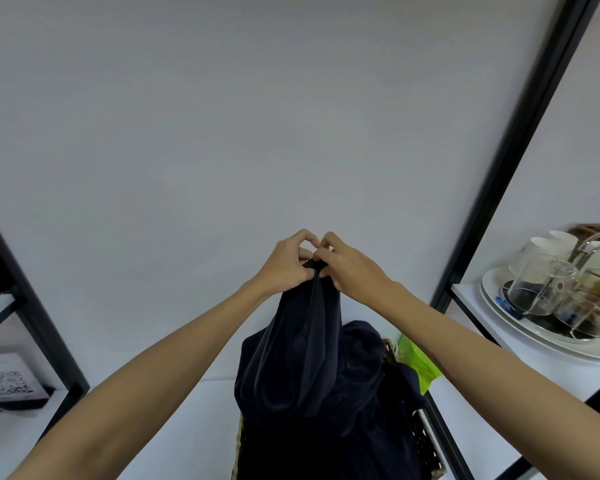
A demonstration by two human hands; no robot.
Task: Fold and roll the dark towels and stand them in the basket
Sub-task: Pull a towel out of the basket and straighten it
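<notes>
Both hands up high, left hand (286,259) and right hand (349,263) pinching one dark towel (302,358) by its top, dangling over the basket (426,441).

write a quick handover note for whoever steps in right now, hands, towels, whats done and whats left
Left hand and right hand both pinch the top edge of one dark towel, held up over the basket.
More dark towels sit heaped and unrolled in the basket.
Done: one towel lifted out.
Left: fold and roll it, stand it in the basket, then the rest.
</notes>
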